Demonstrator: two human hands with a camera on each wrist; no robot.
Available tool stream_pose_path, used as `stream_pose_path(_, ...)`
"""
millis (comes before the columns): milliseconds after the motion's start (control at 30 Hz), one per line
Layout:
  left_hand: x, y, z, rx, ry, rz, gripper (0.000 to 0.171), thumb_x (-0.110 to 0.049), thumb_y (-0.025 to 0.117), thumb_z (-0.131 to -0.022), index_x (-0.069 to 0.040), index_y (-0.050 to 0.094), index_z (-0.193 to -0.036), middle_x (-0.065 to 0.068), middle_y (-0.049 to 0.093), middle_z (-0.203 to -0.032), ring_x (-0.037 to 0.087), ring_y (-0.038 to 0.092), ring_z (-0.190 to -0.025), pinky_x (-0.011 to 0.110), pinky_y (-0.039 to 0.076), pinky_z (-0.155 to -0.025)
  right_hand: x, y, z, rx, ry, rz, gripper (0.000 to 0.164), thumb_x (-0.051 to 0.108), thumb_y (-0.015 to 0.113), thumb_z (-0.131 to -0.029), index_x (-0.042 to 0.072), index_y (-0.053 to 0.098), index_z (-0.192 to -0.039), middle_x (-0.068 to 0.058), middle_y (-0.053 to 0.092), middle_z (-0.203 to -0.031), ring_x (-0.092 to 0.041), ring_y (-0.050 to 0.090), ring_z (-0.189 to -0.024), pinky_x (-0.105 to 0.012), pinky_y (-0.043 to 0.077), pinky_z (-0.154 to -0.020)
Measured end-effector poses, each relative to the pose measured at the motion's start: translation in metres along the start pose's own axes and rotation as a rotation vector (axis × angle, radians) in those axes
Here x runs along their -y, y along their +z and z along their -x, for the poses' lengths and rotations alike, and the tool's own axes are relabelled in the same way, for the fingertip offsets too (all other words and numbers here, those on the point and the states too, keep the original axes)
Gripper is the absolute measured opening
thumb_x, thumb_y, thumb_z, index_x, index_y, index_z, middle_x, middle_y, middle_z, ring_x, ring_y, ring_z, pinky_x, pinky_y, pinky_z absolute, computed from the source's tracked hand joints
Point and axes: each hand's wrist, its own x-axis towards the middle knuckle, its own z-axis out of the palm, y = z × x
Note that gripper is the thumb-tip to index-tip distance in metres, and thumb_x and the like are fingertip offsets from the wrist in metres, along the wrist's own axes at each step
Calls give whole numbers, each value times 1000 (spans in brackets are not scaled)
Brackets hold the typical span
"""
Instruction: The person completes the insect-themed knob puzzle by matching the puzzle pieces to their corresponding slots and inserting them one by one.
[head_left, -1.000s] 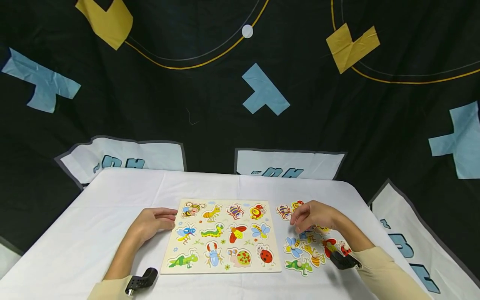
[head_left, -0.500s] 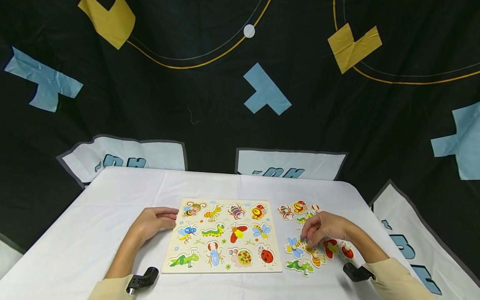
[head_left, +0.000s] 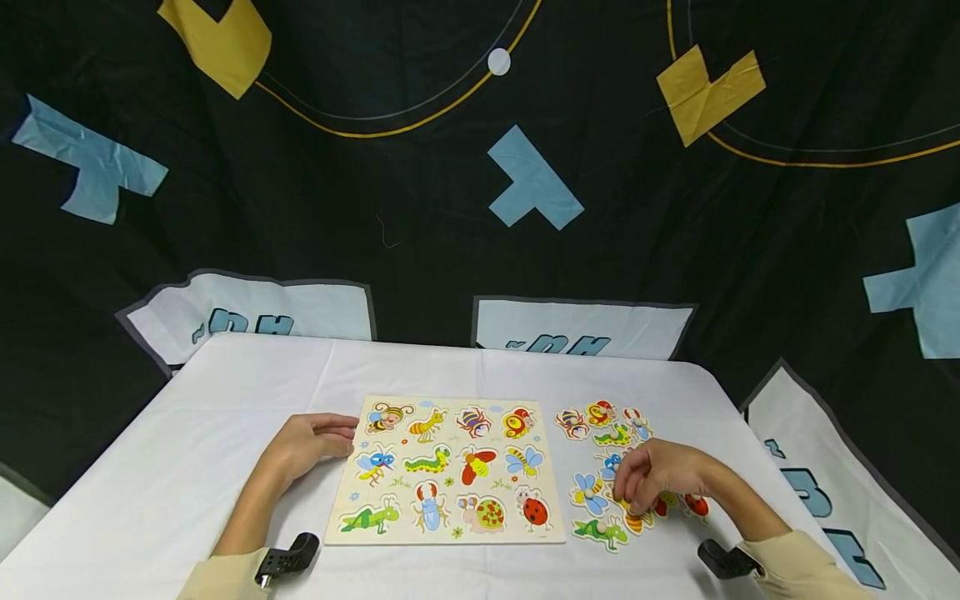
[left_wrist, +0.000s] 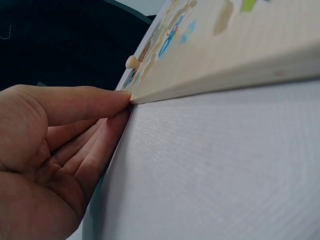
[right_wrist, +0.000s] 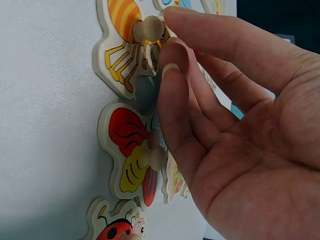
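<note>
A wooden insect puzzle board [head_left: 450,492] lies flat on the white table. My left hand [head_left: 311,446] rests at the board's left edge, its fingers nearly straight; in the left wrist view the fingertips touch the edge. My right hand [head_left: 660,475] is over the loose puzzle pieces to the right. In the right wrist view, its thumb and index finger are apart beside the wooden knob of a yellow-striped ant piece [right_wrist: 117,60], not closed on it. Below that lies a red-and-yellow winged insect piece [right_wrist: 127,160], then a ladybug piece [right_wrist: 115,230].
Around the right hand lie a spider piece [head_left: 572,424], a caterpillar piece [head_left: 612,436], a blue-winged insect piece [head_left: 589,494] and a grasshopper piece [head_left: 602,532]. A wooden knob [left_wrist: 132,62] stands up at the board's far left. A dark curtain [head_left: 420,250] hangs behind the table.
My right hand has moved nearer and slightly right, from over the middle pieces to the ant piece, uncovering the caterpillar and other far pieces. The left hand stays at the board.
</note>
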Motion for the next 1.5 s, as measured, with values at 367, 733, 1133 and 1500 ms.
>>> stream_pose_path(367,1,0,0,-3,2,4,50,-13,79,-80,-4,68,-129,8,77,-110,17,70,-99,49,43,-102,-3,2,2,58,-12,-11,28,-1,80,-74,-9,72,-100,-1,69,-76,-8,56,-64,-23,47,-58)
stream_pose_path(733,1,0,0,-4,2,3,50,-13,80,-80,-4,69,-129,7,77,-109,15,69,-97,43,45,-97,-6,2,0,49,15,-15,29,-2,82,-71,-10,72,-97,0,67,-73,-9,55,-64,-24,45,-59)
stream_pose_path(1133,0,0,0,-1,17,12,50,-11,80,-80,-2,68,-128,9,77,-108,13,70,-94,30,47,-87,-6,2,-1,42,32,6,26,-2,82,-71,-6,74,-95,-1,70,-74,-10,56,-64,-24,45,-60)
stream_pose_path(1500,1,-2,0,1,26,16,51,-12,81,-80,-2,68,-129,9,77,-108,13,70,-93,30,47,-86,-2,3,-1,43,24,14,26,-3,82,-71,-7,74,-95,-1,69,-74,-10,56,-64,-25,45,-59)
